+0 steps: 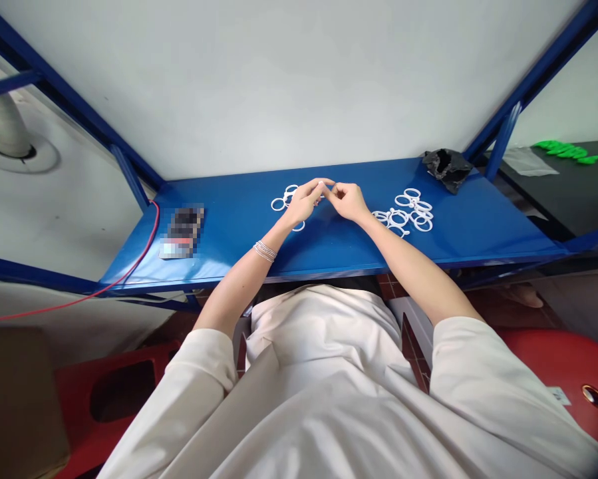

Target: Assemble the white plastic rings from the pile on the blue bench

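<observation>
My left hand (305,201), with a thin bracelet on its wrist, is held over the middle of the blue table (229,219). Its fingers are pinched together and meet those of my right hand (349,201), which is also closed in a pinch. A bit of white shows between the fingertips, too small and covered to name. Beside and partly behind my left hand lie several white plastic rings (277,205). A larger loose pile of white rings (399,217) with small knobs rests to the right of my right hand, near the forearm.
A crumpled black plastic bag (447,169) sits at the back right corner. On the left lies a pixelated phone-like object (183,231). A red cable (144,256) crosses the left edge. Blue frame posts (129,176) rise at the sides. Red stools (553,362) stand below.
</observation>
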A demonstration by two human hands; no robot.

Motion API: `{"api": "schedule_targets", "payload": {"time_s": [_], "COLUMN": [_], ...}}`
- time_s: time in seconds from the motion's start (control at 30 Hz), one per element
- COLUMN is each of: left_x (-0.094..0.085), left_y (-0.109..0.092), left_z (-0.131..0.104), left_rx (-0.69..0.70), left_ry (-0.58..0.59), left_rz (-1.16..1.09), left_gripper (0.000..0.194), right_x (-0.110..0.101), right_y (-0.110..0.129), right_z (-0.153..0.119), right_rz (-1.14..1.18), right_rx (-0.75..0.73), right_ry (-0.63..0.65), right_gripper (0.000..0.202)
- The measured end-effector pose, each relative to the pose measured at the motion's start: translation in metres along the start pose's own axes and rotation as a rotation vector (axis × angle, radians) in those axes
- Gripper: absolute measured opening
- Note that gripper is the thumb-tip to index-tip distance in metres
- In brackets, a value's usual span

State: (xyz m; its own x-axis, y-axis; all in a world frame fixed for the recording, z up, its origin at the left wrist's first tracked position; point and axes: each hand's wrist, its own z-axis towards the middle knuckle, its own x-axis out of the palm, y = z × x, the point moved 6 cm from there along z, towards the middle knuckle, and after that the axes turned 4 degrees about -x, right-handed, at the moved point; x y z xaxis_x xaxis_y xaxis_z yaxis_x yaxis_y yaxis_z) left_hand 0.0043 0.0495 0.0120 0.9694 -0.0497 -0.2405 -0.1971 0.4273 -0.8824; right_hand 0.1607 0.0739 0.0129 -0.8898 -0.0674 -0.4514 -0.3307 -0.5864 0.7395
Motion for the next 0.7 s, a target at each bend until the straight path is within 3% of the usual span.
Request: {"api": "schedule_targets", "payload": {"time_s": [0.23, 0.5, 0.7], "left_x": [-0.011, -0.011, -0.014], "left_y": [-0.003, -0.006, -0.010], "left_z": [0.000, -0.005, -0.006], "left_rx": [-0.101, -0.167, -0.087], "left_ry": [-0.167, -0.140, -0.170], "left_rz": [-0.112, -0.169, -0.100], "left_gripper": [0.061, 0.063, 0.061], "right_x": [0.003, 0.004, 0.006], "right_y": [0.010, 0.012, 0.010], "right_z": [-0.003, -0.003, -0.003], "right_rz": [-0.040, -0.029, -0.044], "right_rx": [0.015, 0.007, 0.006], "right_ry": [0.114, 0.143, 0.162], "right_gripper": [0.080, 0.085, 0.078]}}
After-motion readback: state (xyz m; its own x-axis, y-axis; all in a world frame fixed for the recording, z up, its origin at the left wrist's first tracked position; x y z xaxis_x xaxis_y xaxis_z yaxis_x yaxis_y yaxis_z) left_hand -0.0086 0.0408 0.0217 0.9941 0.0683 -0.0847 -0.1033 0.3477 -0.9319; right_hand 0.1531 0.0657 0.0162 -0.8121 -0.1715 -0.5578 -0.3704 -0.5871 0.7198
